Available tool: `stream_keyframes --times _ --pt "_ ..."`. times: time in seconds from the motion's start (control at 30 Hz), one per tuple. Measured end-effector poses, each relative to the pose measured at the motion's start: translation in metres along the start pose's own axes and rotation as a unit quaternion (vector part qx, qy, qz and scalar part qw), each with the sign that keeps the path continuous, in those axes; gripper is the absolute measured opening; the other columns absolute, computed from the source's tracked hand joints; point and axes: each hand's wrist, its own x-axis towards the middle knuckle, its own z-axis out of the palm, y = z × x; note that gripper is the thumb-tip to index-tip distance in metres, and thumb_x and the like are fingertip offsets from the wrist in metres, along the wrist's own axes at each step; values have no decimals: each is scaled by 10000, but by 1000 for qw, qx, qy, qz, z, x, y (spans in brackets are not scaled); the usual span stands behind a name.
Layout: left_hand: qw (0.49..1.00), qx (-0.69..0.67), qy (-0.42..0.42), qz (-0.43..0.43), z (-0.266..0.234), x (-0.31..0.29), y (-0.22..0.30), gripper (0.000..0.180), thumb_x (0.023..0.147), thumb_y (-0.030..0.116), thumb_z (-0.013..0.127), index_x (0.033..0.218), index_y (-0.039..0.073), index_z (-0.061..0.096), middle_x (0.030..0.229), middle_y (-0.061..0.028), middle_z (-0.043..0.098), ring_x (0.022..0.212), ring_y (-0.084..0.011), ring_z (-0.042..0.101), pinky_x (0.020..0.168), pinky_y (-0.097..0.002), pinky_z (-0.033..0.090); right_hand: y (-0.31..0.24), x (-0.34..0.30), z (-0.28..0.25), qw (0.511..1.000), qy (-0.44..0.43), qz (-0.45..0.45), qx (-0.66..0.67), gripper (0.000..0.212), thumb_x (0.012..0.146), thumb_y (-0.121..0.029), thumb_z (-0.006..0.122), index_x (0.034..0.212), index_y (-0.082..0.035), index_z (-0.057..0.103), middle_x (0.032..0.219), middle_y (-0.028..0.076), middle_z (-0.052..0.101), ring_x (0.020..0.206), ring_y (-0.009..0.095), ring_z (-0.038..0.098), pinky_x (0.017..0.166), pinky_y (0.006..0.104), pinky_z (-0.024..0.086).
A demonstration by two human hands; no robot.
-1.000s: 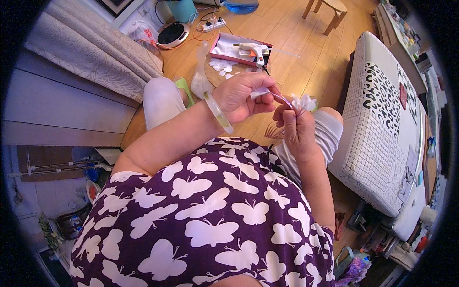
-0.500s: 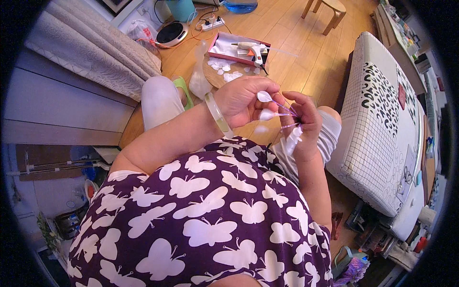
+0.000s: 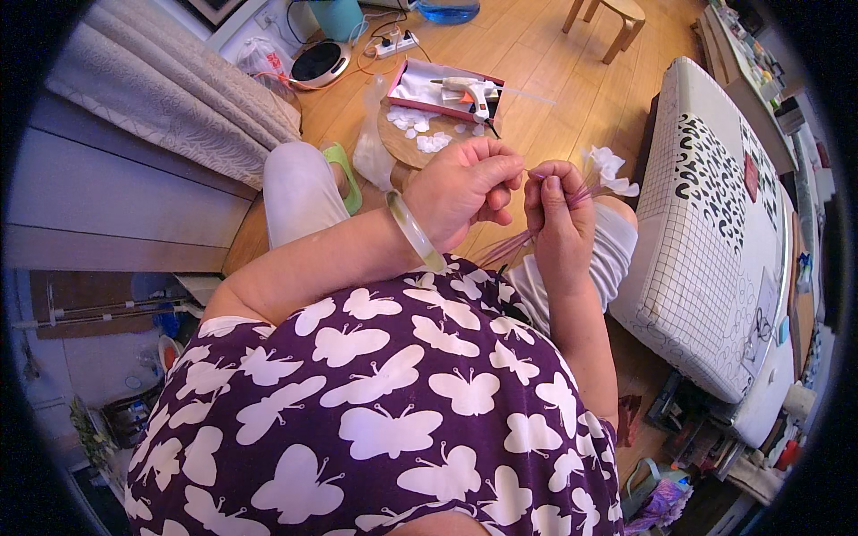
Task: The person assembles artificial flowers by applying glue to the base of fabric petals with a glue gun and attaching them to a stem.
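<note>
My right hand [image 3: 563, 214] is closed around a bundle of thin purple stems [image 3: 508, 247], whose loose ends trail down to the left. White petal-like flower heads [image 3: 608, 168] stick out past its far right side. My left hand [image 3: 469, 183], with a pale bangle [image 3: 413, 230] at the wrist, pinches a thin purple stem close to the right fingertips. The two hands are almost touching above my lap. How many stems lie inside the right fist is hidden.
Ahead is a low round wooden stool [image 3: 398, 138] with loose white petals [image 3: 433, 143]. An open box [image 3: 420, 82] there carries a white glue gun [image 3: 471, 87]. A power strip [image 3: 396, 45] and cables lie behind; a padded bed [image 3: 688, 241] stands on the right.
The right hand has turned, so the white heads now point away to the right and the stem ends toward me. My left fingers have come in to pinch a stem.
</note>
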Motion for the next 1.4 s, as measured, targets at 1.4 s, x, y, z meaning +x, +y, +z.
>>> stream_keyframes --times 1.4 --pt "867 473 -95 123 -7 4 33 41 697 37 570 712 2 586 614 18 548 550 -29 471 474 -182 375 -26 -6 -7 975 -16 12 -222 131 784 -138 600 724 -49 526 659 -62 467 597 25 385 524 165 290"
